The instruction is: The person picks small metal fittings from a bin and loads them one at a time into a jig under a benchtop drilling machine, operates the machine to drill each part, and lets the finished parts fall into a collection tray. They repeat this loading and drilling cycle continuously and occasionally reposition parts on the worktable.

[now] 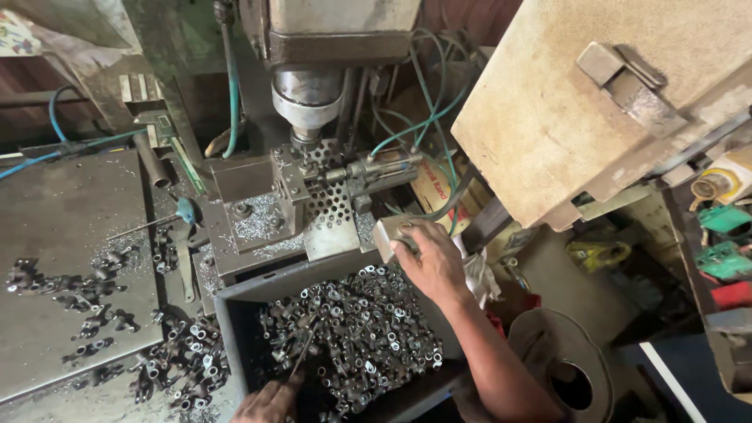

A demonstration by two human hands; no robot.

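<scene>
Far to your left, dark metal fittings (86,301) lie scattered on the steel table (63,204). At the bottom edge your left hand (270,403) dips into the grey bin (235,313) of small metal parts (352,329), fingers pinched on a thin rod (301,356) that slants up over the heap. Further right, your right hand (431,262) reaches forward, forearm stretched over the bin's right side, fingers curled down over a small metal block (392,233) just beside the drill fixture (325,196).
</scene>
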